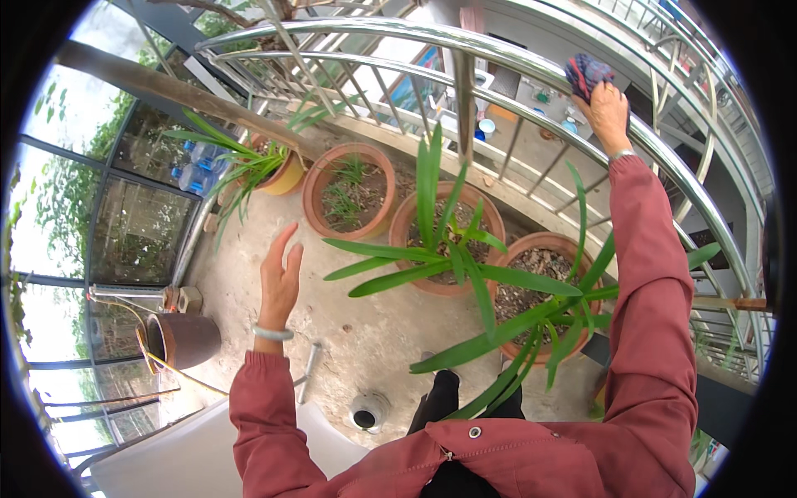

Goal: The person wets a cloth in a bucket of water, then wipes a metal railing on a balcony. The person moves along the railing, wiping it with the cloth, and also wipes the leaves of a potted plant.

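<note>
My right hand point(605, 112) grips a bunched dark cloth point(587, 73) with red in it and presses it on the top rail of a shiny metal railing point(498, 50). My left hand point(279, 283), a pale bangle at its wrist, hangs over the concrete floor point(348, 317) with its fingers apart and nothing in it. Between my arms, along the foot of the railing, stand several terracotta pots. One pot point(350, 233) holds small grassy plants; the long-leaved plants point(457, 249) in others spread towards my legs.
A wooden pole point(187, 93) slants across the upper left. Large water bottles point(202, 168) stand by the glazed wall. At lower left are a dark brown pot point(187, 340), a yellow hose point(187, 376) and a pale sheet-like surface point(218, 454). A small container point(369, 411) stands near my feet.
</note>
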Demonstrator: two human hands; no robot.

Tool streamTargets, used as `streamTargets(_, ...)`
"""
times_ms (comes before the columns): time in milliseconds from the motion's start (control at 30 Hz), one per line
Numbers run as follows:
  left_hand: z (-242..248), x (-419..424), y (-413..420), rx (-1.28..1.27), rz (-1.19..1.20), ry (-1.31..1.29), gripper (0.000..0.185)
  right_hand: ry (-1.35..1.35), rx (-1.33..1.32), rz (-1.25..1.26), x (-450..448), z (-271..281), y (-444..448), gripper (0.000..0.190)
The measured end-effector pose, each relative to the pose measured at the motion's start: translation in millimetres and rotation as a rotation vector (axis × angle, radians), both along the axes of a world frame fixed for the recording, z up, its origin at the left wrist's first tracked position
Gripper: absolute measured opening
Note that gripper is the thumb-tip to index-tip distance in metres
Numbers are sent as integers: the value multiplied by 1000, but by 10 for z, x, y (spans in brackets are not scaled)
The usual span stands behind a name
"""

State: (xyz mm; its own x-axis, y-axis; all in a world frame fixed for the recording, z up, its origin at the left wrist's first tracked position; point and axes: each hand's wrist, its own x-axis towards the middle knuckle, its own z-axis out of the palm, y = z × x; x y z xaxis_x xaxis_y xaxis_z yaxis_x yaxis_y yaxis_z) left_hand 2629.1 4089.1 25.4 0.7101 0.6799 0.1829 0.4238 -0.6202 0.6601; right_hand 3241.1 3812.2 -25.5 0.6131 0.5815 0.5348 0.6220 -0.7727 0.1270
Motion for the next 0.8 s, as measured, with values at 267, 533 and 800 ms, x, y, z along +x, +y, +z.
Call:
streamTargets(267, -101, -185, 948, -23, 55, -28, 37, -53, 30, -39, -218, -80, 1404, 54)
streamTargets(533, -87, 1430, 1821, 113, -228, -155, 33, -98, 64, 56, -438, 31, 2603, 53)
streamTargets(800, -317, 2343, 2264, -33, -336, -269, 34, -57, 45, 84, -543, 40, 3412, 53)
